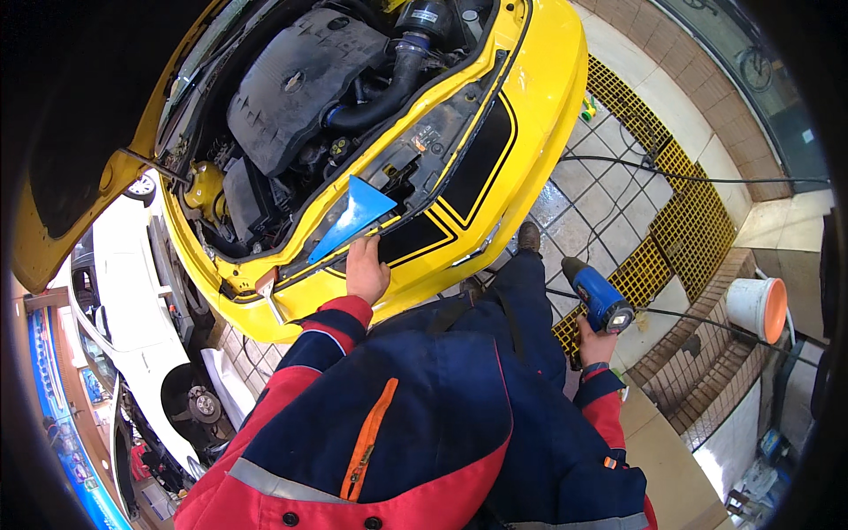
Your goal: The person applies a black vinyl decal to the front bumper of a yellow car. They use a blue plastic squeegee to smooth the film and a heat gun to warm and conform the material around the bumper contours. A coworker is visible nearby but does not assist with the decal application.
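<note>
My left hand (367,270) lies on the front edge of a yellow car (556,79), fingers stretched forward beside a black stripe panel (415,237). Just past the fingertips is a flat blue triangular piece (353,216), resting along the edge of the open engine bay; whether the fingers touch it is hard to tell. In my right hand (596,343), off to the right and away from the car, is a blue heat gun (602,299) with a dark nozzle. A small scraper (269,296) with a brown end rests on the car's front edge, left of my left hand.
The car's hood (53,212) stands raised at left, over the engine (305,79). A white car (132,300) stands to the left. Cables cross the tiled floor (596,194) near yellow grating (693,221). A white bucket (746,305) is at right by a brick step.
</note>
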### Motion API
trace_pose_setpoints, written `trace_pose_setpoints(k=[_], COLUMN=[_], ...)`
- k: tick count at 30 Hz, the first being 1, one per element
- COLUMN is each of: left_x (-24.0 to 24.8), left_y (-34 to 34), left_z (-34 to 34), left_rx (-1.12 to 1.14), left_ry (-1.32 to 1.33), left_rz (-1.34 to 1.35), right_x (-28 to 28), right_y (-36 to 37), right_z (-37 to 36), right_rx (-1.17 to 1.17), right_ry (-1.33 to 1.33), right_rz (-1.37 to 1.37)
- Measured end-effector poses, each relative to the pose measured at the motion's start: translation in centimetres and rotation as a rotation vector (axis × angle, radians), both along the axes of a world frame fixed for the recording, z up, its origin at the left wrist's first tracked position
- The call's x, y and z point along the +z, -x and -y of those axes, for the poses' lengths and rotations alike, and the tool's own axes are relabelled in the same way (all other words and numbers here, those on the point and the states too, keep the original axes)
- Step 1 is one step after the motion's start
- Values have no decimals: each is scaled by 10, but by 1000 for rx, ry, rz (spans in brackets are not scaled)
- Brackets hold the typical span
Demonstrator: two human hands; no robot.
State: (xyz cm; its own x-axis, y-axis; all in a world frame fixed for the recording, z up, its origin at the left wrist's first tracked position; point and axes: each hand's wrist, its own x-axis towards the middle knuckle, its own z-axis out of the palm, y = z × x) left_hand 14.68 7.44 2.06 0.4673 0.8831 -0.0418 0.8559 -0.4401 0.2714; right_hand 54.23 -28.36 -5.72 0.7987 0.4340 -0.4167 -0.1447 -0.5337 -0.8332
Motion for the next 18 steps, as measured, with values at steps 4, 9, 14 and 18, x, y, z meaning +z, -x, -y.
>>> trace_pose_setpoints(k=[4, 9, 14, 18], left_x=[-1, 0, -4, -4], left_y=[5, 4, -5, -8], left_z=[-12, -21, -21, -19], left_rx=[-22, -62, -74, -62], left_ry=[8, 23, -12, -39], left_rz=[58, 7, -126, -140], right_x=[10, 39, 42, 23], right_y=[0, 4, -2, -10], right_z=[-4, -22, -34, -31], right_rx=[-35, -49, -2, -51], right_ry=[-35, 36, 153, 129], right_rz=[-4, -9, -36, 1])
